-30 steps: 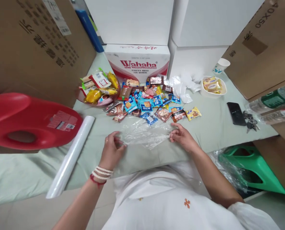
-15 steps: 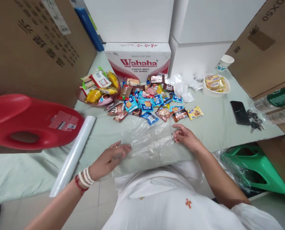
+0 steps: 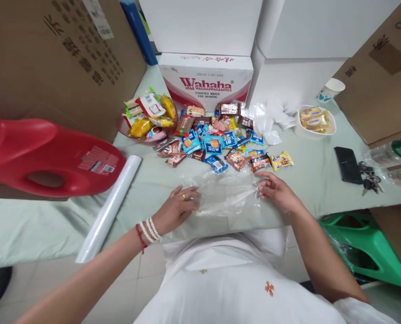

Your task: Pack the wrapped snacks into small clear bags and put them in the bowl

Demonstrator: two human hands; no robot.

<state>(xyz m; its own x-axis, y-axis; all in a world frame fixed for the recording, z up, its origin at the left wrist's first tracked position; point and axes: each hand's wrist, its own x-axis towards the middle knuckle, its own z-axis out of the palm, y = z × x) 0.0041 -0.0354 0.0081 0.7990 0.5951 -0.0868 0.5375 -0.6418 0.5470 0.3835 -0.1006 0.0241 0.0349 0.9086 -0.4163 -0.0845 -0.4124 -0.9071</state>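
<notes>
A clear plastic bag [image 3: 225,195] lies crumpled on the cloth-covered table, stretched between my two hands. My right hand [image 3: 276,191] pinches its right end, where the film gathers into creases. On its left side rests my left hand [image 3: 180,204], wearing a ring and beaded bracelets, fingers stretched out at the bag's edge. Just beyond the bag spreads a pile of small wrapped snacks [image 3: 212,144] in blue, brown and yellow. Closest to my right hand in that pile is a yellow cookie packet [image 3: 281,160].
To the left stand a red jug [image 3: 68,157] and a white plastic roll [image 3: 109,209]. A snack-filled bowl [image 3: 175,128], a Wahaha carton [image 3: 205,81] and a white tub [image 3: 331,128] line the back. A phone [image 3: 348,165] and keys [image 3: 371,182] lie right.
My left hand has come down onto the bag's left edge, its fingers now lying on the film. My right hand still pinches the other end. The camera view has shifted slightly.
</notes>
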